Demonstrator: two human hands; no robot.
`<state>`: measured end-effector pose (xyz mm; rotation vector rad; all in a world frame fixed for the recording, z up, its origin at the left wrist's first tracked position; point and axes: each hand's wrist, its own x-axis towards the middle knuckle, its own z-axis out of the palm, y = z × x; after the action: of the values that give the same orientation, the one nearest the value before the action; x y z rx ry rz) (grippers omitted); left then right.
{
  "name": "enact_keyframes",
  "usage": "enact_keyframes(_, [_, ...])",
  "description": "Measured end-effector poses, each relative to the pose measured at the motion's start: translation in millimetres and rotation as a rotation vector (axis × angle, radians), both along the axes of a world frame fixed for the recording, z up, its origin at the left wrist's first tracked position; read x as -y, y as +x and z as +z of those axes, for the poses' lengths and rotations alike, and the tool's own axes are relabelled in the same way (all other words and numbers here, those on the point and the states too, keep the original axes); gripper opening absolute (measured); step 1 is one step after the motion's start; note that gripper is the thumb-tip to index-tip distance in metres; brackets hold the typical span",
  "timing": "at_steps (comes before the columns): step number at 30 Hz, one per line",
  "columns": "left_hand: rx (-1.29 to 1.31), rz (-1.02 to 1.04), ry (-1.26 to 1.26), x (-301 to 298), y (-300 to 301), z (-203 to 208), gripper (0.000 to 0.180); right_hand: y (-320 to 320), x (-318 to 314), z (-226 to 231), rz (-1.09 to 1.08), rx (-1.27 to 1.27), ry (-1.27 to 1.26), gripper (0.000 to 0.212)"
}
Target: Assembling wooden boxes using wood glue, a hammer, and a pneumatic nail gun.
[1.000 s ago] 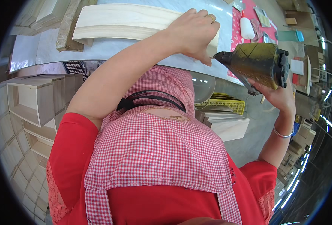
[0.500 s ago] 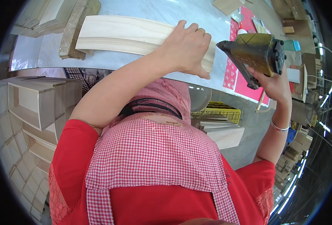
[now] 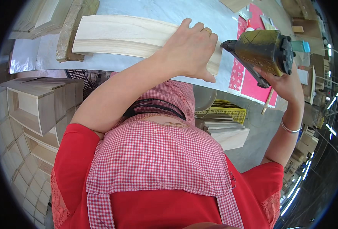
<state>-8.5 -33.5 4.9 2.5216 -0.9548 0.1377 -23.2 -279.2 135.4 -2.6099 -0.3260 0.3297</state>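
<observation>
A long pale wooden board piece (image 3: 119,32) lies across the table, its left end against a brown-wrapped block (image 3: 72,34). My left hand (image 3: 193,49) is clamped over its right end, fingers on the far side and thumb on the near edge. In my right hand (image 3: 285,84) is a nail gun (image 3: 258,49) with a dark yellow body and black nose. The nose points left, at or very near the board's right end; I cannot tell whether it touches. My right palm and most fingers are hidden behind the tool.
The table (image 3: 111,61) has a pale, glossy top. Pink patterned sheets (image 3: 249,82) and a red-capped bottle (image 3: 250,26) are at its right. Wooden boxes (image 3: 31,105) are stacked at left. Below the table are a yellow crate (image 3: 230,112) and loose boards (image 3: 230,137).
The nail gun's body and my right hand have shifted slightly to the right, with the nose staying by the board's end. My left hand keeps its hold on the board.
</observation>
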Motion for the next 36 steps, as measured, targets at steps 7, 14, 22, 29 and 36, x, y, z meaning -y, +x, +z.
enact_keyframes(7, [0.041, -0.017, -0.039, -2.7, 3.3, -6.0, 0.081, 3.1, 27.4, -15.5, 0.114, 0.216, 0.008, 0.043])
enact_keyframes(14, [0.102, 0.105, -0.015, -79.6, 20.4, 15.2, 0.055, -34.2, 97.1, -45.4, -0.487, 0.039, -0.059, 0.052])
enact_keyframes(22, [0.116, -0.029, -0.098, -64.9, -21.0, -1.4, 0.020, -64.4, 158.6, -187.9, -0.581, 0.280, -0.605, 0.066])
enact_keyframes(29, [0.009, 0.018, -0.158, -56.5, -51.5, -69.6, 0.027, -57.6, 139.2, -194.1, -0.551, 0.516, -0.539, 0.052])
enact_keyframes(36, [-0.019, 0.127, -0.028, -57.2, -35.8, -81.2, 0.060, 71.2, 97.6, -208.9, -0.659, 0.663, -0.184, 0.058])
